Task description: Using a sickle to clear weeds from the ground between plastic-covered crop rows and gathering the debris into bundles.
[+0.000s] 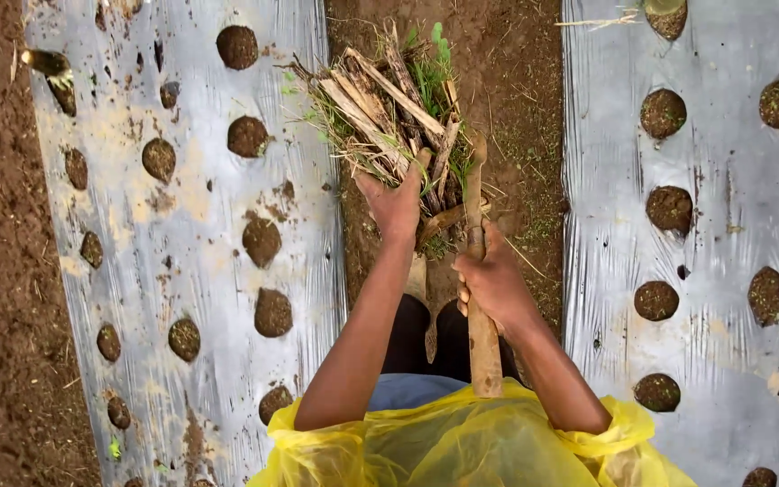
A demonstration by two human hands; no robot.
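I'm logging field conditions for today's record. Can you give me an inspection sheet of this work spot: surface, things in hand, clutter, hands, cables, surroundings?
Surface: bare soil path between two beds under silver plastic sheet, mud-smeared, with round soil-filled holes.
Job's things: bundle of sticks and grass; wooden handle.
Clutter: loose straw and small weeds on the path; one stalk on the right sheet's top edge.
Hands: left hand grips the bundle; right hand grips the handle.
Cables: nothing seen.
Surroundings: open soil left of the left bed; yellow raincoat on the person.
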